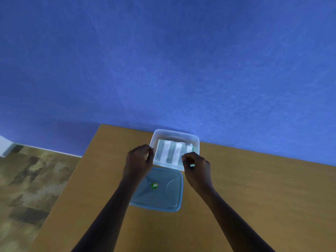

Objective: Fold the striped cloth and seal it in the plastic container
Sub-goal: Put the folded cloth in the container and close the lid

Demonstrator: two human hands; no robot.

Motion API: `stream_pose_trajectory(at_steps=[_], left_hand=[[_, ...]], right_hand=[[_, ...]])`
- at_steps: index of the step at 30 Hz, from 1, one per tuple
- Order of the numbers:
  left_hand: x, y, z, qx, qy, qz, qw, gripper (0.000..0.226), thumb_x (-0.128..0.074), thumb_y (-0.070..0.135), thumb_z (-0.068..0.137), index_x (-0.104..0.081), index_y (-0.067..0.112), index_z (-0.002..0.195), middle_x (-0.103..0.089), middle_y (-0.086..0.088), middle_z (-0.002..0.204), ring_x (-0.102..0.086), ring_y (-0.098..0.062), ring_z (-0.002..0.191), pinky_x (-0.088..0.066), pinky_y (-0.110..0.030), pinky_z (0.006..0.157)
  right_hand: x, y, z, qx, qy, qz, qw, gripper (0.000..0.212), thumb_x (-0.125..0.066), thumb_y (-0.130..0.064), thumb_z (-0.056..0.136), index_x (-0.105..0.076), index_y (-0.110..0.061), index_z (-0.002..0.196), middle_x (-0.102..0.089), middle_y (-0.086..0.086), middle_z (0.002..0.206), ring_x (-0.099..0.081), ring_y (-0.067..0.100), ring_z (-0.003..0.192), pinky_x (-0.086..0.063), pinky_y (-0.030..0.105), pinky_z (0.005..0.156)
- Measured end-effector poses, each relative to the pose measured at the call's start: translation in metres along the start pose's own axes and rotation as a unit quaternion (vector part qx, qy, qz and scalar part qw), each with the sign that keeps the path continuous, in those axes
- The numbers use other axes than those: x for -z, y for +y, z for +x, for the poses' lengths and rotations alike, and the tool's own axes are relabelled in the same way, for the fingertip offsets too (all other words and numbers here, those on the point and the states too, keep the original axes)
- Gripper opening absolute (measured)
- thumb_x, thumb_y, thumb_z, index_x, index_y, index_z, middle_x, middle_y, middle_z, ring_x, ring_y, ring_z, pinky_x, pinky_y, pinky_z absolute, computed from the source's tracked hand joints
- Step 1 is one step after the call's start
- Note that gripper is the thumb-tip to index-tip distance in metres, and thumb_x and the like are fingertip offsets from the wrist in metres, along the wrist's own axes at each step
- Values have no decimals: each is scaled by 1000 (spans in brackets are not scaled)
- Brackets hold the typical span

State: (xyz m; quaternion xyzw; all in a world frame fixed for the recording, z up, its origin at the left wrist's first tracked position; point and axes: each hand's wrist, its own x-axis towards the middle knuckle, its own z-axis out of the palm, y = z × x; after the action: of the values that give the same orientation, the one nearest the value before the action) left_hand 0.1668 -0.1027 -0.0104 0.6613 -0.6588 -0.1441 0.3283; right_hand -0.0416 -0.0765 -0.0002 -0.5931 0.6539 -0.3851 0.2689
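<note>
A folded striped cloth (171, 150), soft with grey and white bands, lies flat inside the clear, rounded-square plastic container (197, 140) at the far edge of the smooth wooden worktop (254, 188). The translucent blue lid (163, 195) lies just in front of it. The left hand (139, 160) and right hand (197, 169) hover at the container's near corners, fingers curled, each grip holding nothing.
</note>
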Motion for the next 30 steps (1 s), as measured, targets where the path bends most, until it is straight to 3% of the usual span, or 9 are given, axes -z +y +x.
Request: stream_pose_trajectory(at_steps=[2, 4, 7, 11, 17, 20, 23, 26, 30], left_hand=[[-1, -15, -15, 56, -3, 28, 998, 8, -64, 13, 89, -71, 9, 90, -75, -9, 88, -70, -32, 84, -55, -39, 77], [-7, -26, -31, 134, -34, 52, 989, 23, -64, 14, 90, -69, 4, 110, -72, -16, 107, -65, -39, 101, -52, -44, 90], [-15, -38, -53, 248, -96, 71, 961, 40, -61, 23, 93, -60, 1, 127, -62, -22, 125, -55, -45, 116, -46, -48, 99], [-21, -49, -72, 325, -131, 63, 934, 45, -55, 34, 96, -58, 2, 127, -62, -22, 127, -55, -45, 120, -46, -47, 98], [-24, -48, -73, 374, -114, 13, 921, 48, -60, 33, 93, -59, -1, 128, -64, -23, 126, -58, -40, 121, -46, -43, 103], [-19, -49, -69, 410, -117, 1, 905, 41, -58, 34, 93, -69, 0, 113, -71, -21, 116, -64, -38, 111, -49, -39, 94], [-7, -47, -70, 424, -95, -21, 900, 26, -57, 25, 89, -76, 10, 98, -75, -16, 104, -67, -37, 100, -52, -36, 86], [5, -40, -71, 431, -53, -34, 900, 28, -58, 22, 86, -78, 18, 105, -76, -13, 105, -67, -37, 101, -49, -34, 83], [21, -25, -62, 390, 19, -53, 919, 21, -63, 25, 89, -77, 18, 103, -77, -11, 102, -68, -35, 100, -50, -37, 87]], right_hand=[[-8, 5, -17, -76, 35, 5, 996, 14, -63, -5, 84, -70, -14, 76, -71, -7, 72, -64, 7, 68, -37, 9, 60], [-18, 14, -31, -151, 55, -7, 987, 11, -63, -6, 83, -72, -12, 79, -74, 0, 77, -68, 19, 75, -35, 17, 62], [-28, 27, -49, -266, -21, -34, 963, 16, -63, -10, 80, -71, -7, 92, -73, 11, 93, -65, 32, 94, -44, 29, 78], [-34, 27, -62, -366, -116, -33, 923, 11, -50, -15, 60, -56, -7, 62, -47, 5, 57, -44, 34, 73, -38, 31, 64], [-46, 30, -60, -461, -59, 55, 884, 26, -60, -10, 73, -72, -1, 95, -68, 19, 95, -61, 36, 94, -43, 28, 71], [-45, 33, -59, -478, -66, 59, 874, 23, -61, -6, 76, -72, -3, 97, -70, 18, 101, -63, 34, 95, -43, 28, 72], [-38, 26, -65, -460, -71, 84, 881, 18, -62, -6, 72, -76, -7, 83, -67, 10, 76, -62, 28, 74, -44, 31, 62], [-30, 16, -72, -426, -62, 82, 899, 18, -58, -6, 69, -65, -14, 54, -49, -3, 53, -42, 20, 58, -33, 29, 52], [-16, 6, -65, -383, -54, 86, 918, 18, -60, -13, 76, -75, -18, 84, -71, -1, 74, -64, 20, 73, -44, 27, 58]])
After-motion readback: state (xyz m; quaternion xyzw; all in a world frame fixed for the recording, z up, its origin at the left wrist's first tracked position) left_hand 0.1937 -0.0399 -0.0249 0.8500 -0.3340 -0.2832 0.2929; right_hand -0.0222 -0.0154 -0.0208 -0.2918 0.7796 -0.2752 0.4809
